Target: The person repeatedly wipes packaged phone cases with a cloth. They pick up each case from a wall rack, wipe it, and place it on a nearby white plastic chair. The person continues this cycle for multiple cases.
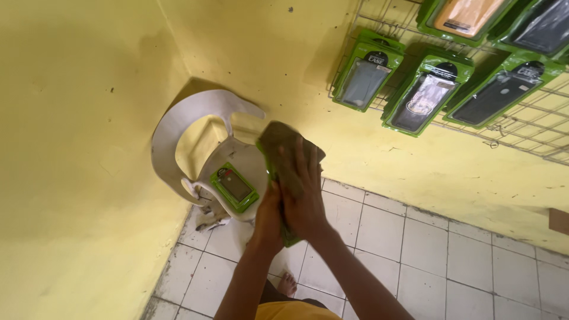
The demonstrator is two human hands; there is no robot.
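A view from above, looking down into the corner of a yellow-walled room with a white tiled floor (pixel 450 261).

Two bare arms reach forward from the bottom of the frame. The right hand (pixel 303 198) lies flat and spread over a dull brown-green cloth (pixel 284 148), pressing it against a green phone-case pack (pixel 285 234) held upright in front of the person. The left hand (pixel 268 216) sits behind and below, fingers closed around the pack's lower edge, seemingly to brace it against the pressing cloth. Only a thin strip of the pack's green border shows beside and under the hands.

Behind the hands, a white plastic chair (pixel 178 133) stands pushed into the corner. A second green pack (pixel 235 186), rectangular with a clear window over a dark case, rests flat on its seat, within easy reach.

On the right-hand wall, a white wire rack (pixel 533 127) holds more packs of the same kind, hung in rows so their fronts face out: green frames, black rounded label tabs at the top, and clear windows showing cases in grey (pixel 363 74), black (pixel 495 95) and orange (pixel 465 15).

A bare foot (pixel 287 284) shows on the tiles below.
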